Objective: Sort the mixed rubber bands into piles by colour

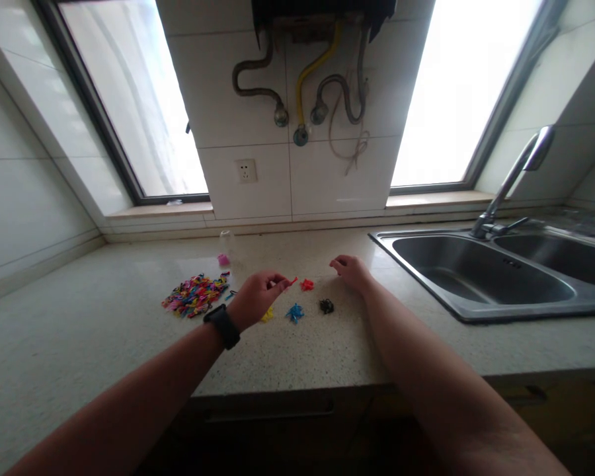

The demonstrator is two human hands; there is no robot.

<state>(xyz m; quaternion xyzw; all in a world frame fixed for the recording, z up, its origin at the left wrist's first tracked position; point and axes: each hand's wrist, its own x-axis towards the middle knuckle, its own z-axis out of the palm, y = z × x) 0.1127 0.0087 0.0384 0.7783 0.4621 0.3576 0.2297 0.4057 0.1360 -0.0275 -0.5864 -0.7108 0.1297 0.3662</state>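
Note:
My left hand (258, 295), with a black watch (222, 326) on its wrist, pinches a small red elastic band (293, 281) between thumb and fingertips. It is just left of a little heap of red bands (307, 285). Below the hand lie yellow bands (267, 316), partly hidden by it, and blue bands (294, 313). My right hand (350, 270) rests on the counter with its fingers curled in; whether anything is in them is hidden. Black bands (326, 306) lie below and left of it. A large mixed pile of coloured bands (196, 295) spreads out at the left.
A clear container (227, 242) stands behind the mixed pile, beside a pink item (223, 260). The speckled counter (277, 363) ends at its front edge. On the right are a double steel sink (476, 268) and a tap (510, 178). Pipes (300, 86) hang on the tiled wall.

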